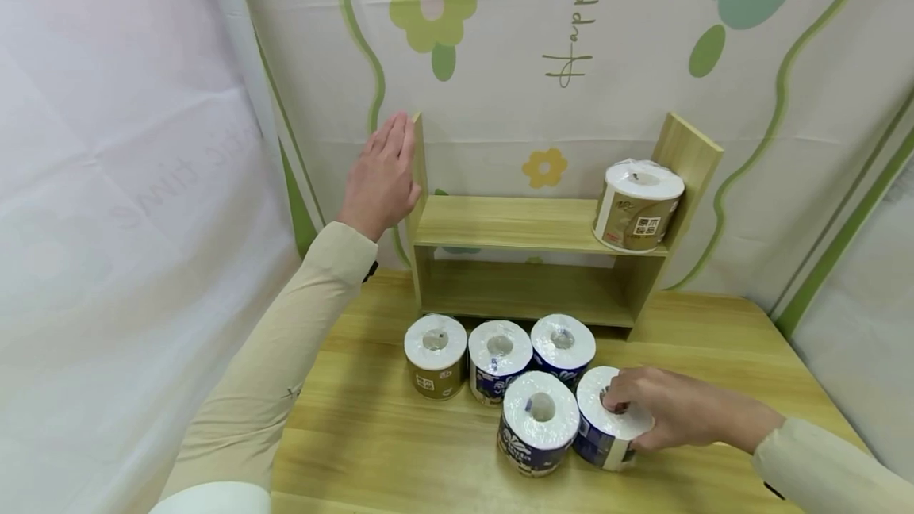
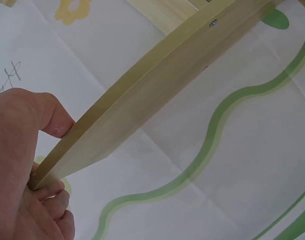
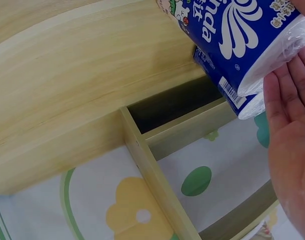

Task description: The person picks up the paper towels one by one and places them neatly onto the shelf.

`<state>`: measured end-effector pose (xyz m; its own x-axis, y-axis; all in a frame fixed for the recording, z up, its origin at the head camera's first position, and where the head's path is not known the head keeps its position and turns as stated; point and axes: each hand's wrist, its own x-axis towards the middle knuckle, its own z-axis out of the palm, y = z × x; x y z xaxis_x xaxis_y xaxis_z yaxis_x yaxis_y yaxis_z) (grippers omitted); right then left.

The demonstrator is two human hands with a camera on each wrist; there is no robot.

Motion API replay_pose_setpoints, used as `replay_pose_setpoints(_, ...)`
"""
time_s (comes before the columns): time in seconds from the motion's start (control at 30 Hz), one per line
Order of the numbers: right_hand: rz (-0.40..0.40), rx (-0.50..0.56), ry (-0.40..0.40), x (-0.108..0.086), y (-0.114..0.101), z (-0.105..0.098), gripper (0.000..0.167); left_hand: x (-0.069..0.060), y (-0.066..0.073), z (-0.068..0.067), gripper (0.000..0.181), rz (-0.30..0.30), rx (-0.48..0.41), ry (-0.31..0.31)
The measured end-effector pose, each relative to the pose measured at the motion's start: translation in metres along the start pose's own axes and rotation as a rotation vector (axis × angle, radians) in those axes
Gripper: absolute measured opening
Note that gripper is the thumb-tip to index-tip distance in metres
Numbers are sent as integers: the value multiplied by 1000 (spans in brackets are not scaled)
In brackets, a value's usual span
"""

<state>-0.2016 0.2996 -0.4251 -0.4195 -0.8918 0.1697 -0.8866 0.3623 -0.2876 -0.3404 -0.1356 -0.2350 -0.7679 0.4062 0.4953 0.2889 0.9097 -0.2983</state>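
My left hand (image 1: 382, 173) grips the upper end of the left side panel of a light wooden shelf (image 1: 500, 220). In the left wrist view the thumb and curled fingers lie on opposite sides of that panel (image 2: 117, 115). At the table's right, my right hand (image 1: 671, 407) holds a blue-wrapped toilet paper roll (image 1: 594, 395), its fingertips at the core and thumb against the side. The right wrist view shows the roll's blue wrapper (image 3: 227, 40) close to the fingers. Touching or nearly touching it on the left stands another blue toilet roll (image 1: 535, 450).
Two more blue rolls (image 1: 493, 383) and a gold-wrapped roll (image 1: 435, 379) stand upright before the shelf. Another gold roll (image 1: 628, 220) sits on the upper board, against the right side panel (image 1: 685, 157). Behind the wooden table (image 1: 357, 450) hangs a flowered curtain (image 1: 493, 109).
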Motion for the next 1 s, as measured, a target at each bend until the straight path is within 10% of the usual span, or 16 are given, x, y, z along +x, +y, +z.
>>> replay_pose_setpoints(1.0, 173, 139, -79, 3, 1, -28, 36, -1, -1, 1, 75, 7, -23, 33)
